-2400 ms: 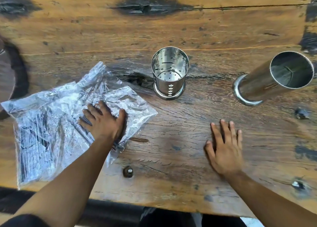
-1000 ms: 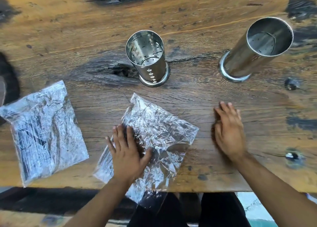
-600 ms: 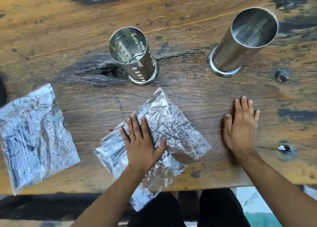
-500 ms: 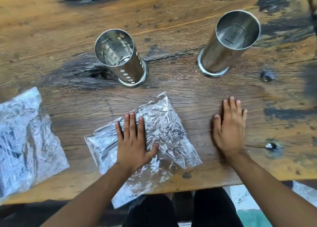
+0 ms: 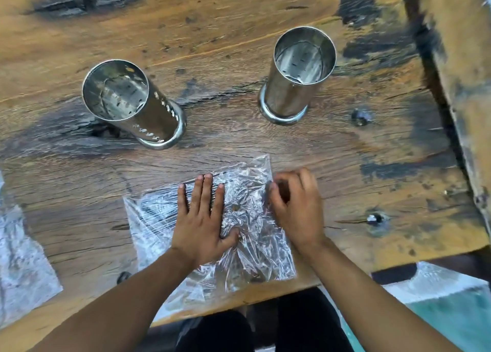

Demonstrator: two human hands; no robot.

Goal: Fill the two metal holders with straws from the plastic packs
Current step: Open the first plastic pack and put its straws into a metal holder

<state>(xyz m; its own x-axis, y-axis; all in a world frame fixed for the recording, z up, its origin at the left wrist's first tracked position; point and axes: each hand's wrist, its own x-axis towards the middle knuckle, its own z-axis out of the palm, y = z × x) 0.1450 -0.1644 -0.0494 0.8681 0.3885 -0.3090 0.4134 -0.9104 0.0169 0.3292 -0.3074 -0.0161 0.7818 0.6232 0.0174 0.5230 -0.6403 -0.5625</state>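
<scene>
Plastic pack (image 5: 249,218) under both hands' grip

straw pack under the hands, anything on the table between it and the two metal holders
Nothing visible does. Bare wood table lies between the straw pack and both the left holder and right holder. The straws are still inside the pack; the left hand presses it flat and the right hand is at its edge.
</scene>
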